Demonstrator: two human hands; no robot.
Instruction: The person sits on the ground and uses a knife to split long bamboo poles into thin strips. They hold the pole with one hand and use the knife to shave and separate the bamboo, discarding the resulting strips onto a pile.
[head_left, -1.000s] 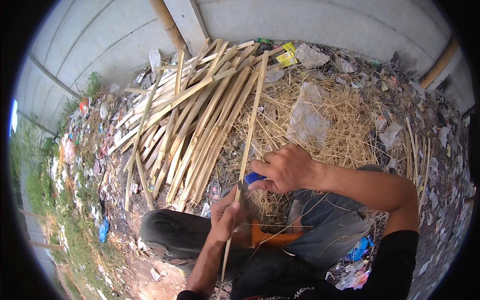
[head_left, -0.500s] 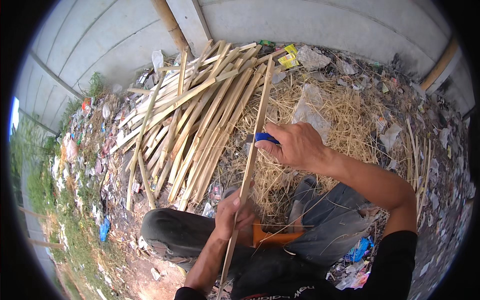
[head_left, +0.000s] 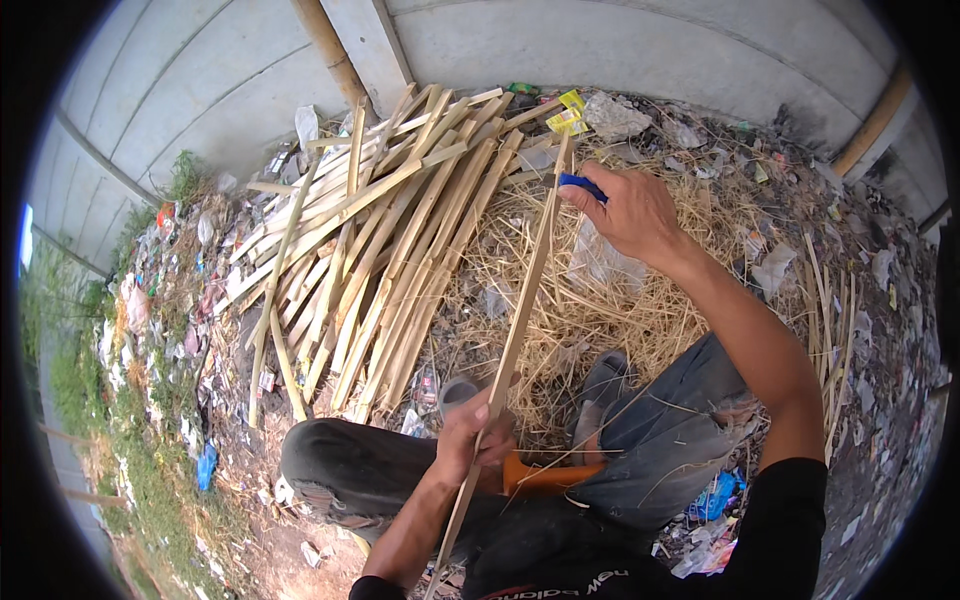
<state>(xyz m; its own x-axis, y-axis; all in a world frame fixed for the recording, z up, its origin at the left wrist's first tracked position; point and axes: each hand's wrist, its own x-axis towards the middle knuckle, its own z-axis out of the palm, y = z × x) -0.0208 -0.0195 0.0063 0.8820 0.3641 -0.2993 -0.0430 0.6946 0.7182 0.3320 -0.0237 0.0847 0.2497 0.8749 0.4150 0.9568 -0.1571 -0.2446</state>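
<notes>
A long, pale bamboo strip point(head_left: 526, 295) runs at a slant away from my body. My left hand point(head_left: 467, 436) is closed around its lower part, above my bent leg. My right hand point(head_left: 636, 212) grips a blue-handled knife point(head_left: 582, 186) against the strip near its far end. The dark blade mostly disappears behind the strip, so its exact contact cannot be made out. Thin curled shavings point(head_left: 660, 290) lie in a heap under and beside my right forearm.
A large pile of bamboo strips point(head_left: 400, 230) lies at the left, toward the grey wall point(head_left: 640, 45). More thin strips point(head_left: 830, 330) lie at the right. An orange object point(head_left: 545, 477) sits between my legs. Litter and a stone point(head_left: 615, 117) surround the shavings.
My right hand has slid the knife away from me along the strip, from about its middle to near the far end. The strip's far end has tipped slightly right; my left hand keeps its hold.
</notes>
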